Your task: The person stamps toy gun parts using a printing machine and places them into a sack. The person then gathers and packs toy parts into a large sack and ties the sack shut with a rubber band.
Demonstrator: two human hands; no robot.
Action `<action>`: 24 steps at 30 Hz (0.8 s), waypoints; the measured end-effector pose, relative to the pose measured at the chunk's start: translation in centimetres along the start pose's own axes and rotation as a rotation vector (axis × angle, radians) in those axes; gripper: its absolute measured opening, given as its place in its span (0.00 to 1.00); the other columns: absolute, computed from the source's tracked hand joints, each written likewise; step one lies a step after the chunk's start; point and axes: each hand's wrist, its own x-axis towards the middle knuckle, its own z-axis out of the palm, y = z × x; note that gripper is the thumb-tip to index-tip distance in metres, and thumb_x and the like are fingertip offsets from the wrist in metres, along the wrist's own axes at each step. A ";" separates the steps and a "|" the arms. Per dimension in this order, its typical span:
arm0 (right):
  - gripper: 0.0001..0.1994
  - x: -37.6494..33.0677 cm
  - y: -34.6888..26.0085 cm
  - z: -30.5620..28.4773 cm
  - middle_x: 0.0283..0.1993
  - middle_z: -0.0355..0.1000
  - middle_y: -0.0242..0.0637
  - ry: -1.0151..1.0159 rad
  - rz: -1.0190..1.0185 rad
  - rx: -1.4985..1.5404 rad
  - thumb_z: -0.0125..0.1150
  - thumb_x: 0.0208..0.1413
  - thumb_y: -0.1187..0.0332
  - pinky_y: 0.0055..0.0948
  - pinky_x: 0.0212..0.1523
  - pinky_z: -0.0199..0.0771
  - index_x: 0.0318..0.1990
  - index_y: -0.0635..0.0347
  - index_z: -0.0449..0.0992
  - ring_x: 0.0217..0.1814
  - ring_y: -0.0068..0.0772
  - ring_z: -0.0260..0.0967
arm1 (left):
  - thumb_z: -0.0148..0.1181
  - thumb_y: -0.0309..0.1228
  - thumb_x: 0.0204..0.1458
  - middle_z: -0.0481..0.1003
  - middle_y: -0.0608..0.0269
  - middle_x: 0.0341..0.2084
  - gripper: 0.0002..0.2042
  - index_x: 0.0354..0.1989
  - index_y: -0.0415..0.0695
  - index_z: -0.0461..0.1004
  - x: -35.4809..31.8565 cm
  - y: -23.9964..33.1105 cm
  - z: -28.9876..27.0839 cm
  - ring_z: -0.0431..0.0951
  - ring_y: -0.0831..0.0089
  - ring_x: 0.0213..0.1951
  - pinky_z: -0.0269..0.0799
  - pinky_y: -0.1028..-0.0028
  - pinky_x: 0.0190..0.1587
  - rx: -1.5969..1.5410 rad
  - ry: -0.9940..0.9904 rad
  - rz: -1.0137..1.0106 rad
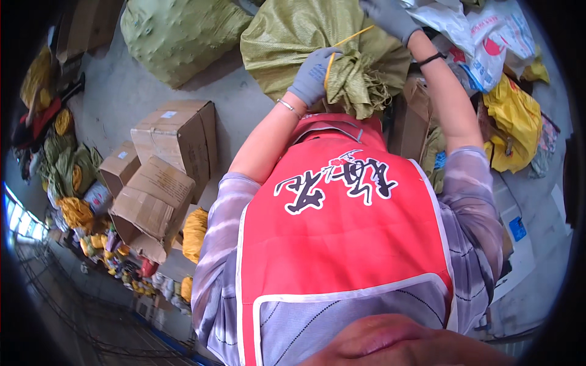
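A large green woven sack (293, 43) stands in front of me, its neck gathered into a ruffled, frayed bunch (360, 85). A thin yellow cord (354, 36) loops round the gathered neck and stretches taut up to the right. My left hand (312, 76), in a grey glove, is closed on the cord at the left side of the bunch. At the upper edge my right hand (390, 19), gloved in grey too, is closed at the cord's other end; its fingertips are partly cut off by the picture's edge.
Another full green sack (183, 39) lies left of mine. Cardboard boxes (174, 137) stand on the floor to the left, beside heaped yellow and green sacks (76, 210). On the right are a white plastic bag (485, 43), a yellow bag (513, 125) and an open carton (412, 119).
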 end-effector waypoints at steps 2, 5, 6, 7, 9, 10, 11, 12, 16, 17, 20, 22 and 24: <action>0.10 -3.5 -2.2 -2.3 0.39 0.70 0.33 -0.281 -0.145 -0.227 0.51 0.56 0.59 0.35 0.38 0.71 0.42 0.51 0.71 0.41 0.40 0.71 | 0.56 0.32 0.45 0.72 0.54 0.43 0.18 0.45 0.41 0.70 -0.3 -2.8 1.4 0.70 0.58 0.47 0.64 0.67 0.52 0.018 -0.007 0.015; 0.10 -9.4 -1.1 -4.6 0.33 0.71 0.36 -0.258 -0.166 -0.286 0.52 0.55 0.57 0.38 0.34 0.70 0.35 0.51 0.72 0.39 0.41 0.71 | 0.56 0.32 0.46 0.74 0.57 0.40 0.16 0.44 0.42 0.72 0.1 -2.1 1.7 0.72 0.58 0.44 0.65 0.65 0.51 -0.251 0.240 -0.176; 0.09 -11.5 -0.6 -5.2 0.31 0.71 0.36 -0.198 -0.048 -0.317 0.52 0.54 0.57 0.38 0.32 0.71 0.34 0.51 0.73 0.36 0.42 0.72 | 0.57 0.36 0.46 0.75 0.57 0.38 0.16 0.42 0.43 0.74 0.3 -2.1 1.6 0.73 0.56 0.42 0.66 0.62 0.50 -0.314 0.293 -0.292; 0.09 -13.1 -0.8 -5.6 0.28 0.72 0.36 -0.139 0.040 -0.342 0.52 0.54 0.58 0.38 0.29 0.71 0.33 0.51 0.73 0.33 0.42 0.72 | 0.58 0.32 0.45 0.76 0.57 0.35 0.13 0.40 0.43 0.75 -0.9 -7.1 3.3 0.74 0.57 0.39 0.69 0.63 0.46 0.111 0.355 -0.120; 0.09 -21.5 0.6 -4.4 0.23 0.72 0.38 -0.215 0.366 -0.474 0.52 0.54 0.58 0.40 0.24 0.71 0.29 0.51 0.73 0.26 0.44 0.72 | 0.55 0.28 0.48 0.77 0.53 0.38 0.12 0.41 0.40 0.76 2.9 -4.7 1.9 0.76 0.54 0.41 0.71 0.63 0.44 -0.275 0.323 -0.430; 0.10 -25.1 -1.2 -3.9 0.22 0.72 0.41 -0.294 0.351 -0.385 0.50 0.55 0.60 0.41 0.22 0.72 0.28 0.51 0.73 0.23 0.44 0.72 | 0.54 0.33 0.51 0.77 0.52 0.41 0.13 0.42 0.39 0.75 3.7 -4.3 1.4 0.75 0.54 0.45 0.70 0.63 0.45 -0.381 0.392 -0.553; 0.10 -28.4 -3.1 -2.1 0.23 0.73 0.43 -0.417 0.368 -0.401 0.50 0.54 0.60 0.43 0.23 0.72 0.26 0.52 0.75 0.25 0.44 0.74 | 0.55 0.35 0.52 0.77 0.50 0.41 0.14 0.42 0.40 0.76 4.3 -5.8 1.7 0.76 0.56 0.45 0.70 0.64 0.44 -0.210 0.364 -0.554; 0.10 -28.2 -6.9 -1.5 0.22 0.73 0.43 -0.520 0.387 -0.383 0.51 0.52 0.62 0.42 0.24 0.73 0.24 0.51 0.76 0.27 0.45 0.74 | 0.55 0.36 0.52 0.77 0.50 0.40 0.15 0.42 0.40 0.76 4.3 -7.9 2.5 0.76 0.56 0.44 0.70 0.64 0.44 -0.064 0.331 -0.538; 0.09 -23.2 -17.0 5.6 0.23 0.72 0.35 -0.311 0.102 -0.067 0.53 0.51 0.59 0.37 0.26 0.70 0.24 0.47 0.76 0.26 0.40 0.72 | 0.55 0.42 0.52 0.77 0.49 0.38 0.17 0.41 0.41 0.77 5.2 -9.1 2.0 0.76 0.54 0.44 0.70 0.63 0.44 0.051 0.260 -0.646; 0.10 -20.4 -18.7 8.2 0.26 0.72 0.35 -0.198 0.000 0.019 0.53 0.51 0.60 0.36 0.30 0.70 0.23 0.49 0.76 0.27 0.40 0.71 | 0.55 0.43 0.51 0.77 0.49 0.38 0.18 0.41 0.40 0.77 5.6 -8.5 1.5 0.76 0.54 0.44 0.70 0.63 0.44 0.004 0.282 -0.699; 0.09 -10.7 -22.6 17.3 0.27 0.74 0.31 0.062 0.011 0.384 0.51 0.54 0.59 0.37 0.36 0.68 0.30 0.48 0.76 0.30 0.37 0.72 | 0.58 0.35 0.49 0.78 0.49 0.37 0.13 0.40 0.41 0.77 7.0 -4.2 2.4 0.77 0.56 0.41 0.71 0.65 0.42 -0.192 0.362 -0.493; 0.12 -5.9 -23.4 22.3 0.49 0.71 0.35 -0.809 0.787 1.340 0.41 0.63 0.66 0.27 0.59 0.59 0.49 0.56 0.68 0.54 0.22 0.63 | 0.59 0.28 0.47 0.79 0.54 0.37 0.11 0.39 0.41 0.78 6.3 -3.0 2.8 0.78 0.61 0.40 0.72 0.66 0.42 -0.079 0.276 -0.434; 0.13 -6.1 -25.0 22.9 0.51 0.70 0.36 -0.823 0.646 1.215 0.41 0.63 0.65 0.28 0.59 0.59 0.50 0.56 0.68 0.55 0.24 0.63 | 0.56 0.32 0.46 0.78 0.57 0.36 0.11 0.37 0.44 0.78 4.5 -3.0 2.0 0.77 0.58 0.40 0.71 0.65 0.44 0.097 0.097 -0.342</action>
